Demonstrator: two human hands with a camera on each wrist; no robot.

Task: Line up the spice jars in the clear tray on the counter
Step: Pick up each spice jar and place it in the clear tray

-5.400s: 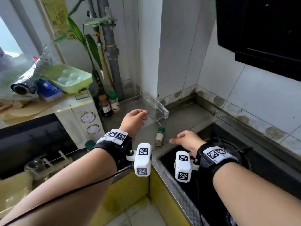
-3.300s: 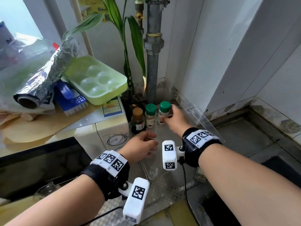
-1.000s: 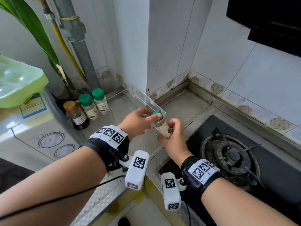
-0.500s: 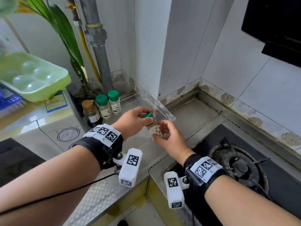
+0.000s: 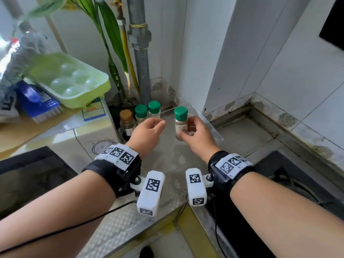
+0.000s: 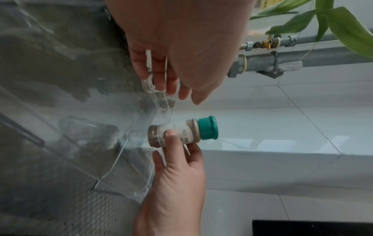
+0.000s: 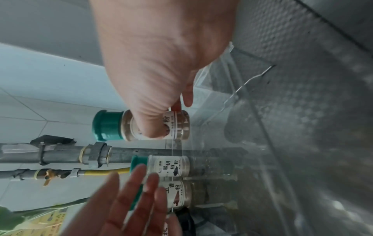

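1 jar (image 5: 181, 122) in right hand (image 5: 195, 137), seemingly above tray (image 5: 214, 129).

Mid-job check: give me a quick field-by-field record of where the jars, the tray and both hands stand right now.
held jar: green-capped glass spice jar, upright, gripped by the right hand over the clear plastic tray
placed jars: two green-capped spice jars side by side at the tray's far end
other jar: brown-capped dark jar left of them; in or beside the tray, cannot tell
left hand: left hand empty, fingers relaxed, near the placed jars
remaining: held jar not yet set down
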